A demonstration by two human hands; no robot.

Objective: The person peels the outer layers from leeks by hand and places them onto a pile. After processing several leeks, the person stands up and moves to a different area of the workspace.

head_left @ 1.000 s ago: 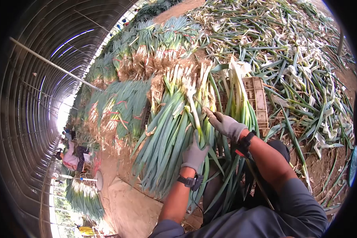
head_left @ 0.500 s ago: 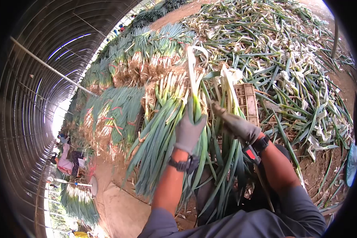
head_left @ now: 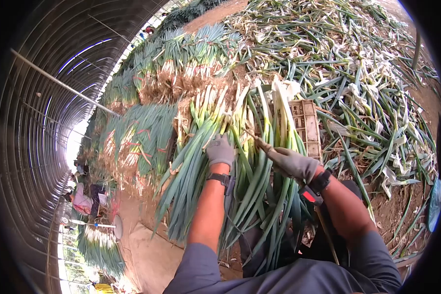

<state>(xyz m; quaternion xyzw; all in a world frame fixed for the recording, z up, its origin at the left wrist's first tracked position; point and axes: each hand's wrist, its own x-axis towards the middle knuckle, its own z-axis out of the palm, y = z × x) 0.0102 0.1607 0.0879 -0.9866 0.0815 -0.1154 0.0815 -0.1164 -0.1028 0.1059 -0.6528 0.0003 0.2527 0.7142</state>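
My left hand (head_left: 221,149), in a grey glove, is closed around the pale lower part of a green onion (head_left: 224,126) in a loose heap. Long green leaves (head_left: 193,164) fan from the heap toward my body, with white stems and roots pointing away. To the right, my right hand (head_left: 296,164), also gloved, has its fingers pressed together over the leaves. A slim brownish piece (head_left: 263,144) projects from its fingers toward the stems; I cannot tell what it is. Peeled pale stalks (head_left: 282,108) lie just beyond that hand.
A plastic crate (head_left: 306,125) stands under the onions. Stripped leaves (head_left: 348,98) form a large pile at right. Tied onion bundles (head_left: 137,139) lie in rows at left. A person (head_left: 85,198) is farther off, near a round-dial scale (head_left: 117,226). Metal hoops (head_left: 39,117) arch overhead.
My left hand has moved left, from an upright pale stalk to another onion in the heap. That stalk no longer stands above the hand. My right hand has shifted slightly left and down.
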